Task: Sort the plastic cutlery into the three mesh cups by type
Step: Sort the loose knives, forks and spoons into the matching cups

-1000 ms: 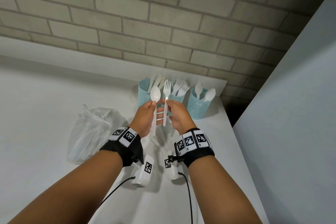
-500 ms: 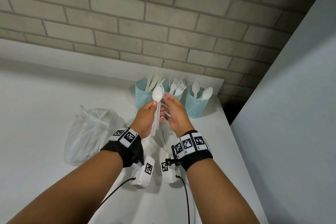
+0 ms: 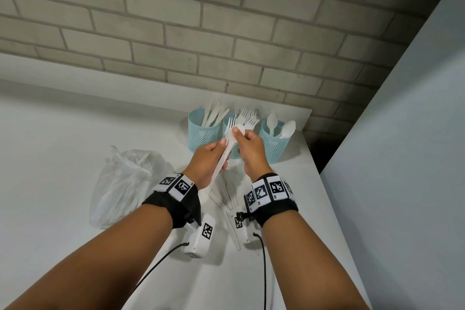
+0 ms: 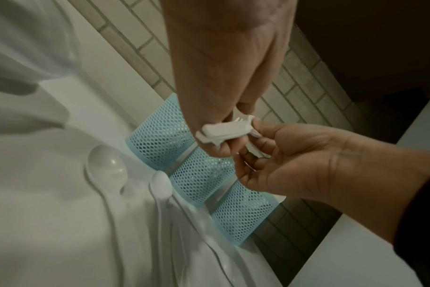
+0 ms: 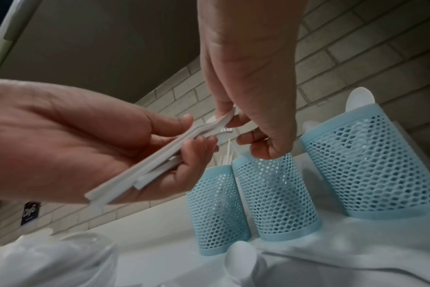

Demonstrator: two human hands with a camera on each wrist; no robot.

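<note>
My left hand (image 3: 221,156) grips the handles of a white plastic spoon (image 3: 230,143) and a white fork (image 3: 232,122), held together and tilted toward the cups. My right hand (image 3: 241,133) pinches the spoon's bowl at the top. In the right wrist view the handles (image 5: 147,161) lie across the left palm while the right fingertips (image 5: 224,114) hold the spoon bowl. Three light-blue mesh cups stand just behind. The left cup (image 3: 202,133) holds knives. The middle cup (image 3: 235,152) holds forks. The right cup (image 3: 274,145) holds spoons.
Several loose white cutlery pieces (image 3: 226,200) lie on the white counter under my wrists. A crumpled clear plastic bag (image 3: 125,184) sits to the left. A brick wall runs behind the cups. The counter edge (image 3: 327,209) and a pale panel lie to the right.
Earlier my left hand held the spoon and my right the fork, upright side by side. Now both pieces sit together in my left hand, and my right pinches the spoon bowl.
</note>
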